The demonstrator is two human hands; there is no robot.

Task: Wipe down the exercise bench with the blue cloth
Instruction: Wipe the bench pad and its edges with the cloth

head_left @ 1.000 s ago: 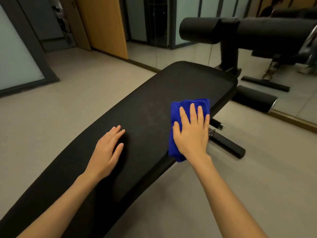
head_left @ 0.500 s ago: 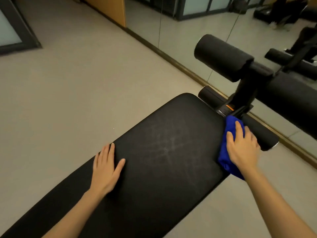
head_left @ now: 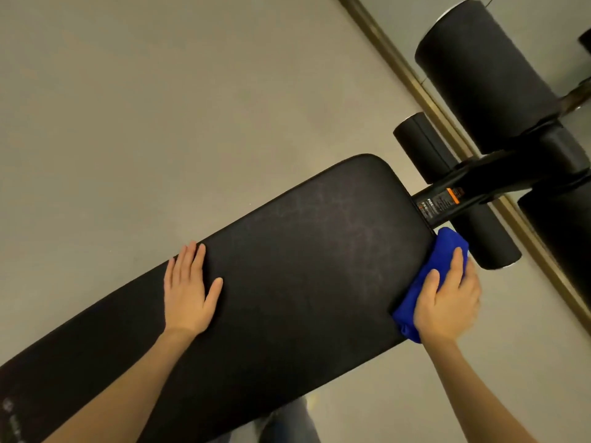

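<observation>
The black padded exercise bench (head_left: 303,266) runs from the lower left to the centre right, with faint streaks on its pad. A folded blue cloth (head_left: 425,276) is pressed against the bench's right end edge, and my right hand (head_left: 447,298) covers it with fingers curled over it. My left hand (head_left: 188,289) lies flat, fingers apart, on the pad near its far edge, holding nothing. Part of the cloth is hidden under my right hand.
Black foam rollers (head_left: 479,75) and the bench's post with an orange label (head_left: 447,199) stand just right of the cloth. A mirror with a brass-coloured base strip (head_left: 399,68) runs along the right. Beige floor (head_left: 160,107) surrounds the bench. My trouser legs (head_left: 287,423) show below.
My right hand slid the cloth from the pad's top to its right end edge. The camera tilted down and moved closer. My left hand stayed flat on the pad.
</observation>
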